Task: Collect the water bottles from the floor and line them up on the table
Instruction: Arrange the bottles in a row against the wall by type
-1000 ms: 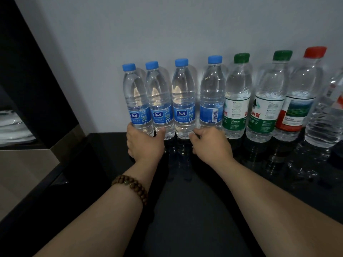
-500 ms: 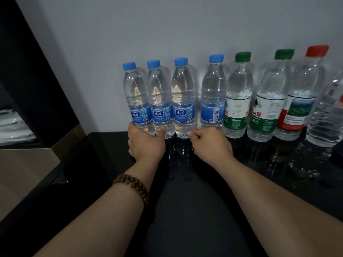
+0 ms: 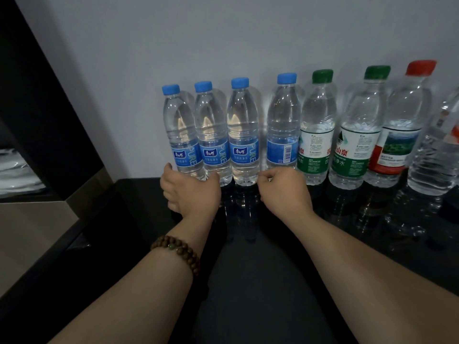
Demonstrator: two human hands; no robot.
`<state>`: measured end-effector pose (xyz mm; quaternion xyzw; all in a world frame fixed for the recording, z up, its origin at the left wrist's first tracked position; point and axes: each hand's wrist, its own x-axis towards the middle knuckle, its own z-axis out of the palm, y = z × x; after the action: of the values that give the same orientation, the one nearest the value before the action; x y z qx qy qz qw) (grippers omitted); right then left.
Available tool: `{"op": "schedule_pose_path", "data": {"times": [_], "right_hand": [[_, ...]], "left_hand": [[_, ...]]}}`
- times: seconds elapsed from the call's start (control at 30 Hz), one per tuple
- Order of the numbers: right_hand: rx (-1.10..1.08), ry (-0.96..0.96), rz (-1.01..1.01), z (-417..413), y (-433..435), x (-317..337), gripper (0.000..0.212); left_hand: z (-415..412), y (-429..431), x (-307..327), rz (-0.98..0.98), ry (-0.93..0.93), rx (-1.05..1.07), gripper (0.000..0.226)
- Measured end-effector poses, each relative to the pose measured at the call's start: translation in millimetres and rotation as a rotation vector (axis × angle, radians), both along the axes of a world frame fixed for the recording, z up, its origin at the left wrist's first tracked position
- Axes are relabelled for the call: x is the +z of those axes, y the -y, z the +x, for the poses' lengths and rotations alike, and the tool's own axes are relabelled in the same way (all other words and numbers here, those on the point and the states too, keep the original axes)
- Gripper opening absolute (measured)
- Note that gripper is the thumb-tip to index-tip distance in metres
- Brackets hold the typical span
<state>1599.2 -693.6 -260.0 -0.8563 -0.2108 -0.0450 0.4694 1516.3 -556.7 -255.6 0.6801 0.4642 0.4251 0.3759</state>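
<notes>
Several water bottles stand in a row on the black table [image 3: 260, 281], against the white wall. From the left, four have blue caps: the first [image 3: 180, 135], second [image 3: 211, 135], third [image 3: 242, 135] and fourth [image 3: 283, 130]. Then come two green-capped bottles [image 3: 318, 135] [image 3: 360, 140], a red-capped bottle [image 3: 402, 135] and another bottle [image 3: 439, 150] cut off by the right edge. My left hand [image 3: 191, 192] wraps the base of the first blue-capped bottle, thumb in front of the second. My right hand [image 3: 283, 189] curls around the base of the fourth, hiding it.
A dark panel [image 3: 37, 108] rises at the left beside the table's left edge. Below it lie a beige surface [image 3: 27, 232] and something crumpled and shiny [image 3: 15, 170]. A wooden bead bracelet [image 3: 178, 252] is on my left wrist.
Both hands stay at the bottle bases. The gap between the third and fourth blue-capped bottles has widened slightly.
</notes>
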Motion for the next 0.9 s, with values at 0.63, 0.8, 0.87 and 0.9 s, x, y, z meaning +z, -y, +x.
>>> {"op": "schedule_pose_path", "data": {"times": [0.63, 0.8, 0.87, 0.9], "right_hand": [[-0.406, -0.072, 0.675, 19, 14, 7, 0.03], [-0.44, -0.12, 0.653, 22, 13, 5, 0.027], [-0.42, -0.159, 0.642, 24, 12, 4, 0.028], [-0.409, -0.162, 0.636, 24, 12, 3, 0.029]], "left_hand": [[-2, 62, -2, 0.128, -0.104, -0.987, 0.073], [-4, 60, 0, 0.074, -0.144, -1.021, 0.081], [-3, 59, 0, 0.064, -0.154, -1.03, 0.082], [-2, 58, 0, 0.063, -0.159, -1.034, 0.082]]}}
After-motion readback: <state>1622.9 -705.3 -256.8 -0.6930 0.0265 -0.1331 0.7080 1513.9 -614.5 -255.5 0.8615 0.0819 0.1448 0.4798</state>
